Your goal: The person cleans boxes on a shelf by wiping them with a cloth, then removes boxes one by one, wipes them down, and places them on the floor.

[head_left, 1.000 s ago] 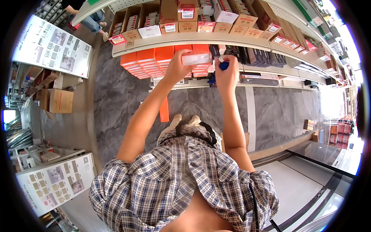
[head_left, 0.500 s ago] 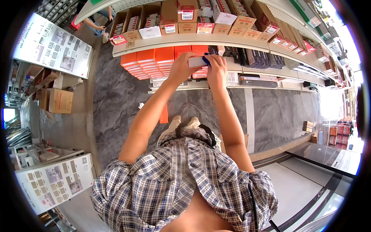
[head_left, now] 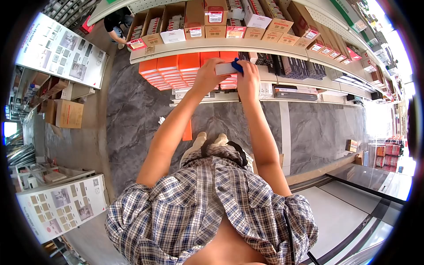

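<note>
My left hand (head_left: 207, 77) is closed round a small box whose pale side (head_left: 225, 69) faces up, in front of the lower shelf. Against the right end of that box, my right hand (head_left: 248, 81) grips a dark blue object (head_left: 237, 66), perhaps a cloth; its exact shape is too small to tell. Just behind my hands stand stacks of orange-topped boxes (head_left: 188, 62). To their right lie black packages (head_left: 297, 66) on the same shelf.
Open cardboard boxes (head_left: 172, 34) line the upper shelf (head_left: 221, 43). An orange strip (head_left: 187, 131) lies on the grey floor near my feet. A person (head_left: 117, 27) crouches at the upper left. Display boards (head_left: 62, 51) stand at the left.
The held box has turned from its orange-edged side to a pale side, and my right hand has come left against it with the blue object. The person at the upper left has bent down.
</note>
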A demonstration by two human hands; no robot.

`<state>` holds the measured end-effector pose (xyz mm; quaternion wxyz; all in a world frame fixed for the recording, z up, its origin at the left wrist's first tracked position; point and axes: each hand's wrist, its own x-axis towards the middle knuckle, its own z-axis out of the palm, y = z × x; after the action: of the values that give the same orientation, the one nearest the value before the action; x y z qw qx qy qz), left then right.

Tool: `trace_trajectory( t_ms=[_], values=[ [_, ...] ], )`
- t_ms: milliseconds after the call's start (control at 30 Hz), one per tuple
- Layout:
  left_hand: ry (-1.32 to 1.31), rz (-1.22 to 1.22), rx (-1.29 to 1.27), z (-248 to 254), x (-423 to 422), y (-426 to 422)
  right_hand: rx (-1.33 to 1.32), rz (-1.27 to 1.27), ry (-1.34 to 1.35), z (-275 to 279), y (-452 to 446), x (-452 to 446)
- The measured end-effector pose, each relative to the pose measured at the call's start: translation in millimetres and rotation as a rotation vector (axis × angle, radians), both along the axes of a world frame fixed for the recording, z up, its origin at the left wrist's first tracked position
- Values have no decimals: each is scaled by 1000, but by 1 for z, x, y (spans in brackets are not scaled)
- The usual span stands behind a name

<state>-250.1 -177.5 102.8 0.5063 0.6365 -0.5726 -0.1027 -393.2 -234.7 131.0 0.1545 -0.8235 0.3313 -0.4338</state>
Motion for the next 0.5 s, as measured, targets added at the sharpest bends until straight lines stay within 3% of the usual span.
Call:
trace_trajectory(
  t_ms=[100, 133, 167, 267, 300, 500],
  values=[
    [-75, 0, 11, 6, 5, 3, 307, -108, -418, 7, 4, -8],
    [-76, 4, 10, 6, 11, 4, 243, -187, -421, -13, -11, -17],
    [-141, -45, -29, 5, 18, 7, 353, -198, -413, -23, -18, -28],
    [-301, -93, -53, 9, 32, 19, 701, 32, -127, -45, -26, -29],
    [-399, -91, -44, 12, 35, 21, 431, 50, 107, -45, -22, -25],
    [-529, -103, 193, 14, 44, 52, 304, 178, 353, -82, -31, 14]
  ],
)
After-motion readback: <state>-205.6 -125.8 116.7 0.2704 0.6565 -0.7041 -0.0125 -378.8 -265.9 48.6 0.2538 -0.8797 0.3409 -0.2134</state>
